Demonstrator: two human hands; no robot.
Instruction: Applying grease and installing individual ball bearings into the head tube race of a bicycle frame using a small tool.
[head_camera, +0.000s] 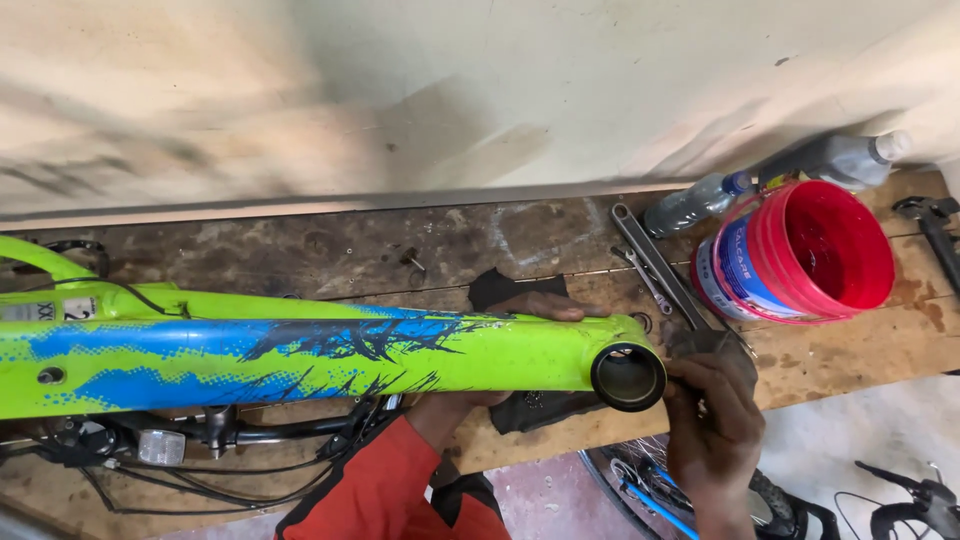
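Observation:
A lime-green bike frame (300, 350) with blue and black splashes lies across a worn wooden bench (850, 350). Its open round shell (628, 377) faces me at the right end. My left hand (545, 305) comes from under the tube in an orange sleeve, and its fingers curl over the top of the frame near the shell. My right hand (715, 420) sits just right of the shell. It grips a dark grey metal tool (712, 343) held against the shell's edge.
A red bucket (800, 250) lies on its side at the right, with two plastic bottles (695, 203) behind it. Two long wrenches (655, 262) lie beside the bucket, and a black rag (510, 287) lies under the frame. A bike wheel (640, 485) and handlebars (915, 500) are below the bench edge.

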